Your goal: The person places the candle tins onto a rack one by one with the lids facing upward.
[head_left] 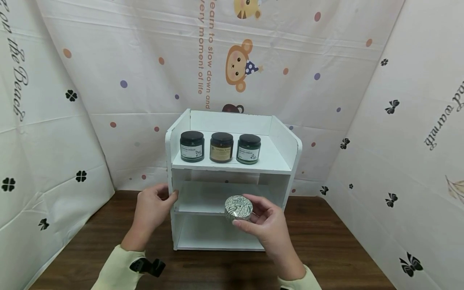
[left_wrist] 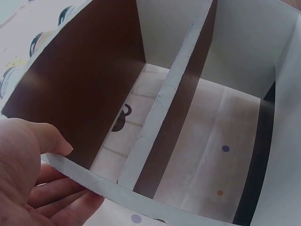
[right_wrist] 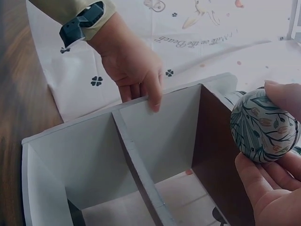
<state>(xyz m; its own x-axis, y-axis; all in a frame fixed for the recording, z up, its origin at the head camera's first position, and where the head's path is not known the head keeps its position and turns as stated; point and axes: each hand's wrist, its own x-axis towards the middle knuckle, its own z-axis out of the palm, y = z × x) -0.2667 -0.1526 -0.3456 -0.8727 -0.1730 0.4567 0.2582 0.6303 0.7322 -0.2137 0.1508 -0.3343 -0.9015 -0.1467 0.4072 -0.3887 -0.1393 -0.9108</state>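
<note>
My right hand (head_left: 268, 227) holds a small round tin (head_left: 238, 208) between thumb and fingers, in front of the middle level of a white shelf unit (head_left: 273, 155). A leaf-and-flower pattern covers the tin's lid, as the right wrist view shows. With my left hand (head_left: 150, 211) I grip the front edge of the unit's left side panel (left_wrist: 87, 178), the thumb on the inner face and the other fingers outside. Three dark candle jars, the left jar (head_left: 192, 146), the amber middle jar (head_left: 221, 148) and the right jar (head_left: 248, 149), stand in a row on the top level.
The unit stands on a dark brown wooden table (head_left: 326, 241). Behind and at both sides hang white printed cloths (head_left: 137, 48) with dots, cartoon animals, clovers and bows. A black wrist device (head_left: 148, 266) sits at the left sleeve.
</note>
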